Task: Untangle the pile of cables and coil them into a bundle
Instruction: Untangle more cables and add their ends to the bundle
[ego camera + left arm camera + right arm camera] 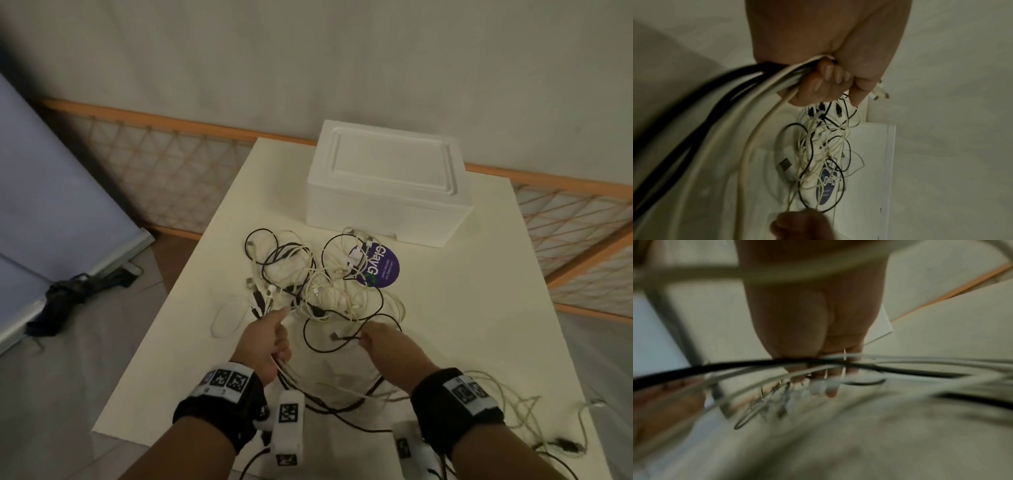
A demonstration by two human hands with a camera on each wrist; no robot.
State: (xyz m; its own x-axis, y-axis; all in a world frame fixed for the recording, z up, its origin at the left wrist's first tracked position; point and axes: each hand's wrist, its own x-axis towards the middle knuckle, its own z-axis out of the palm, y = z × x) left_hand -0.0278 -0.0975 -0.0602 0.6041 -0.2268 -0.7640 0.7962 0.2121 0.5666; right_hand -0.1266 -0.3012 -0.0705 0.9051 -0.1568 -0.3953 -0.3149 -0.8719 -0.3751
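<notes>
Cable pile (318,284) at the centre of the bench (479,308) — box (387,181) behind it, round sticker (378,265) under its right edge. Both hands lie before the pile: left hand (270,342) left, right hand (387,346) right.

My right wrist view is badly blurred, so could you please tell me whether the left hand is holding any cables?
Observer: Yes, the left hand grips a bunch of black and white cables, fingers curled round them.
Operator: Thank you. What lies beyond the tangle?
Observer: A white rectangular foam box stands on the cream table, behind the tangled pile of thin cables.
Operator: Is anything under the pile?
Observer: A round purple sticker lies partly under its right edge.
</notes>
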